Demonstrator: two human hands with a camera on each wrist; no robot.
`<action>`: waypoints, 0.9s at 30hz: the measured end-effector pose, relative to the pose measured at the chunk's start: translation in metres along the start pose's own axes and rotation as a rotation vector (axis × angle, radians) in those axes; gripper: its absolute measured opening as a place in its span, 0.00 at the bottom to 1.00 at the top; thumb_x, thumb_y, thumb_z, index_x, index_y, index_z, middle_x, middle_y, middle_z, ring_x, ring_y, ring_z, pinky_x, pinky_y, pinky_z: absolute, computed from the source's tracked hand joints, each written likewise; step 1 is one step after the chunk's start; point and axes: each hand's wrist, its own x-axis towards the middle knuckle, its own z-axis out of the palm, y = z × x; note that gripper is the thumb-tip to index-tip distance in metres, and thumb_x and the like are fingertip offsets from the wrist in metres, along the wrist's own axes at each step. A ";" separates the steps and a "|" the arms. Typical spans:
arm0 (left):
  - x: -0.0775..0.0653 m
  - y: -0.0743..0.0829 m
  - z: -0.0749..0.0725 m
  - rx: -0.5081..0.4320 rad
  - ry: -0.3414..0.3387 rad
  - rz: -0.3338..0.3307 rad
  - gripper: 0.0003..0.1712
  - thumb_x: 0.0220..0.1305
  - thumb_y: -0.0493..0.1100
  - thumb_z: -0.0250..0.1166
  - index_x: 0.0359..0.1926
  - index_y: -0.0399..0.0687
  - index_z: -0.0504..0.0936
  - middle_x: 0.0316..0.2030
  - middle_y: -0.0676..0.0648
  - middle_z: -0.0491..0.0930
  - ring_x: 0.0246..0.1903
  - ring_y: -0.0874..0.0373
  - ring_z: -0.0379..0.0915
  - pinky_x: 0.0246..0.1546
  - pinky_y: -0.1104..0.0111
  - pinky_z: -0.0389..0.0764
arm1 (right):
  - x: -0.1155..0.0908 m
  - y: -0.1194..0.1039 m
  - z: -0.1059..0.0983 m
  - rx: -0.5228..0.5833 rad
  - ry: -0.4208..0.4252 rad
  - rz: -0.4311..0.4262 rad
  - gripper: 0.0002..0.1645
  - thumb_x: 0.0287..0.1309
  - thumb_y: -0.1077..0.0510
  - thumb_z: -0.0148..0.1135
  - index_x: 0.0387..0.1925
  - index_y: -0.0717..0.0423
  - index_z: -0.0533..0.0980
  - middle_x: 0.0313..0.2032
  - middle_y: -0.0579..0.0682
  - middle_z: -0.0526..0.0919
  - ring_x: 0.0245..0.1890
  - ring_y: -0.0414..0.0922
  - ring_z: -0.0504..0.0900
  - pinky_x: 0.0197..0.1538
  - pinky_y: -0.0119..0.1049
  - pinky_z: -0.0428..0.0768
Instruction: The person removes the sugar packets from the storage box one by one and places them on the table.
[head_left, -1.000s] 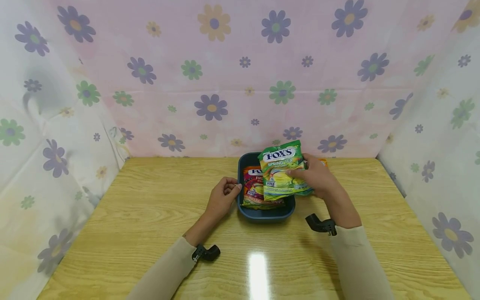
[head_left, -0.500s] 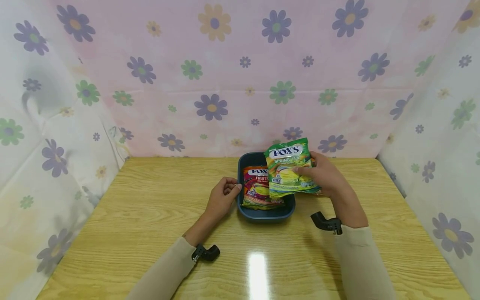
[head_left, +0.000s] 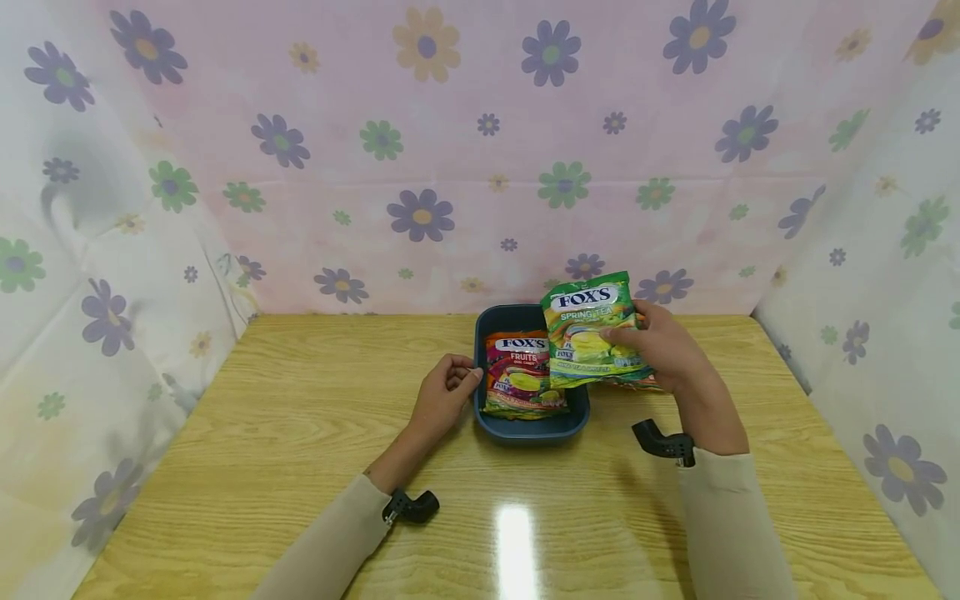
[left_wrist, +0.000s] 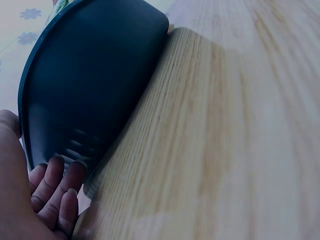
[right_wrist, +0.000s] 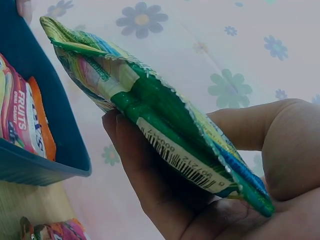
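Note:
My right hand (head_left: 663,346) grips a green candy bag (head_left: 588,329) marked FOX'S Spring Tea, thumb on its front and fingers behind. The right wrist view shows the barcode on the bag's back (right_wrist: 175,155). It is held up over the right edge of a dark blue plastic tub (head_left: 532,429). Inside the tub lies a red and orange FOX'S Fruits candy bag (head_left: 521,379). My left hand (head_left: 446,392) holds the tub's left side, thumb at the rim and fingers against the outer wall (left_wrist: 90,75).
Another colourful bag (head_left: 637,382) lies on the wooden table (head_left: 337,400) right of the tub, mostly hidden behind the green bag and right hand. A flowered cloth (head_left: 457,167) stands close behind the tub. Black camera mounts (head_left: 663,442) sit on both wrists.
My right hand has carried the green candy bag to the right and slightly up, uncovering more of the Fruits bag in the tub. The left hand and tub have stayed in place.

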 end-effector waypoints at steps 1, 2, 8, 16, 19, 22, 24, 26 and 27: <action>0.000 0.000 0.000 0.000 0.000 -0.002 0.18 0.78 0.40 0.64 0.58 0.30 0.78 0.44 0.35 0.83 0.36 0.59 0.78 0.38 0.72 0.76 | 0.000 0.001 -0.001 -0.002 -0.003 -0.006 0.45 0.78 0.57 0.59 0.83 0.63 0.47 0.54 0.61 0.80 0.40 0.43 0.88 0.44 0.39 0.88; 0.000 0.000 0.000 -0.001 0.002 -0.003 0.18 0.78 0.40 0.64 0.58 0.30 0.78 0.44 0.36 0.83 0.36 0.59 0.78 0.38 0.72 0.76 | 0.000 0.001 -0.003 -0.003 -0.003 -0.008 0.45 0.78 0.57 0.59 0.83 0.64 0.47 0.54 0.61 0.80 0.40 0.43 0.88 0.44 0.39 0.87; -0.001 0.001 0.001 -0.007 0.004 0.000 0.17 0.78 0.40 0.64 0.58 0.30 0.79 0.43 0.35 0.83 0.36 0.58 0.77 0.38 0.72 0.76 | -0.003 0.000 -0.009 0.020 0.009 -0.014 0.44 0.79 0.57 0.58 0.83 0.64 0.47 0.49 0.55 0.83 0.39 0.42 0.89 0.43 0.39 0.88; -0.002 0.002 0.000 -0.012 -0.004 0.003 0.18 0.78 0.40 0.64 0.59 0.28 0.78 0.43 0.34 0.83 0.35 0.58 0.77 0.37 0.72 0.75 | -0.003 0.002 -0.010 0.034 0.032 -0.031 0.43 0.80 0.57 0.57 0.83 0.64 0.48 0.48 0.56 0.82 0.38 0.41 0.89 0.43 0.39 0.88; -0.002 0.001 0.000 -0.012 -0.003 0.002 0.19 0.78 0.40 0.64 0.59 0.28 0.78 0.43 0.34 0.83 0.35 0.59 0.77 0.37 0.72 0.75 | -0.002 0.003 -0.009 0.035 0.041 -0.039 0.43 0.80 0.57 0.56 0.83 0.64 0.48 0.49 0.57 0.81 0.39 0.41 0.89 0.43 0.39 0.88; -0.001 0.001 0.000 -0.010 -0.006 0.003 0.18 0.78 0.40 0.64 0.58 0.29 0.78 0.44 0.34 0.83 0.36 0.59 0.77 0.38 0.72 0.75 | -0.002 0.005 -0.008 0.040 0.052 -0.045 0.43 0.80 0.57 0.57 0.83 0.64 0.48 0.51 0.60 0.80 0.39 0.41 0.89 0.43 0.39 0.88; -0.001 0.001 0.000 -0.009 -0.009 0.003 0.17 0.78 0.40 0.64 0.58 0.30 0.78 0.44 0.34 0.83 0.36 0.59 0.77 0.38 0.72 0.75 | -0.001 0.006 -0.007 0.041 0.061 -0.049 0.43 0.80 0.57 0.57 0.83 0.64 0.48 0.53 0.62 0.79 0.40 0.41 0.89 0.43 0.39 0.88; -0.001 0.002 -0.001 -0.006 -0.009 0.003 0.17 0.79 0.41 0.64 0.58 0.30 0.78 0.44 0.35 0.83 0.36 0.58 0.77 0.38 0.72 0.76 | 0.000 0.008 -0.006 0.042 0.070 -0.053 0.43 0.79 0.57 0.58 0.83 0.64 0.49 0.55 0.64 0.78 0.40 0.41 0.89 0.44 0.38 0.88; -0.001 0.002 -0.001 -0.004 -0.009 0.003 0.17 0.79 0.41 0.63 0.58 0.30 0.78 0.44 0.35 0.83 0.37 0.58 0.77 0.38 0.72 0.76 | 0.000 0.009 -0.006 0.040 0.073 -0.055 0.43 0.79 0.56 0.58 0.83 0.64 0.49 0.56 0.65 0.77 0.40 0.41 0.88 0.44 0.38 0.88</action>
